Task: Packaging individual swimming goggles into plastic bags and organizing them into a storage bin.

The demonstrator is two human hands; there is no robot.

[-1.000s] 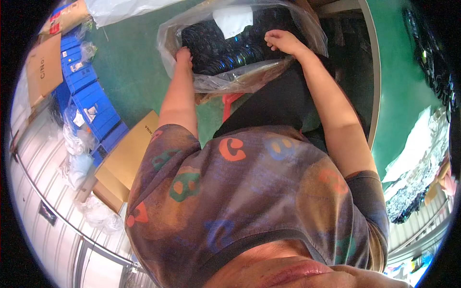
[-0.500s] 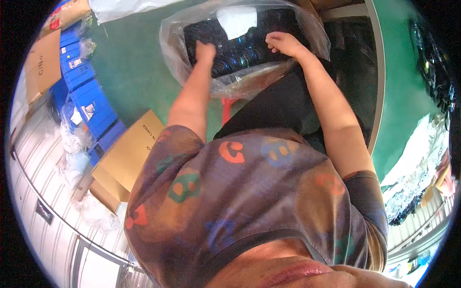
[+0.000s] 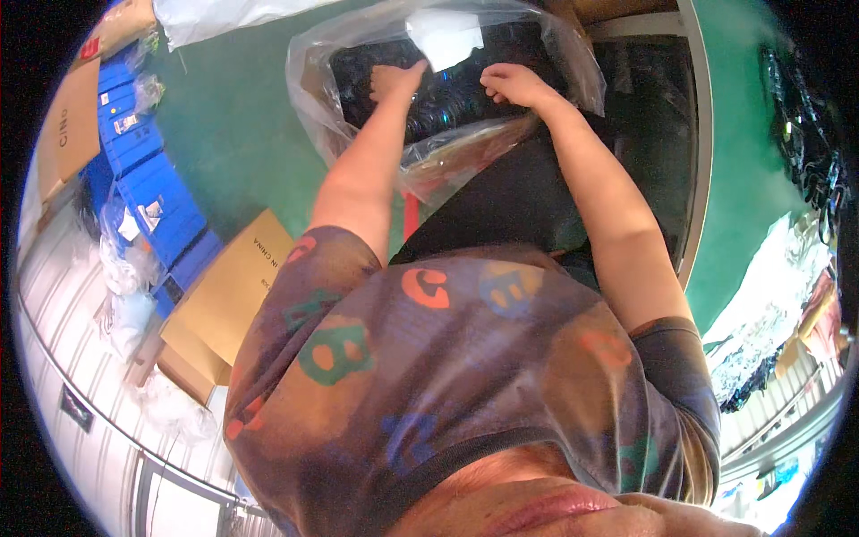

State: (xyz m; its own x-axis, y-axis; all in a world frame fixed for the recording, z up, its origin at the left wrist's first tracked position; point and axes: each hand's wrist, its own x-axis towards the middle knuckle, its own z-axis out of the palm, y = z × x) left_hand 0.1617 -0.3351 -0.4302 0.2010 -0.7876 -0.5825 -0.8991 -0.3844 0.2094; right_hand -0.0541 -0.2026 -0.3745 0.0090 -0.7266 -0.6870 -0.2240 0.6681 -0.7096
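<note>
Dark, glossy, rounded pieces [image 3: 438,109] lie packed in rows inside a large clear plastic bag [image 3: 309,98], its mouth spread wide. What kind of pieces they are I cannot make out. A white sheet of paper [image 3: 445,38] rests on top of them at the far side. Over the left part of the pieces, my left hand [image 3: 396,82] is open, its thumb stretched toward the paper and its other fingers bent downward. My right hand [image 3: 516,85] hovers over the right part with its fingers curled together; anything in them is hidden.
Blue boxes [image 3: 148,197] line the left side, with an open cardboard box [image 3: 228,291] nearer me. A red bar [image 3: 411,219] shows below the bag. A pale-edged dark surface [image 3: 658,116] stands at right. Black plastic bags [image 3: 810,161] lie beyond on the green floor [image 3: 233,125].
My left hand has moved right and slightly up, toward the paper, and its thumb now sticks out. My right hand has shifted slightly left, fingers still curled. The whole view has shifted a little.
</note>
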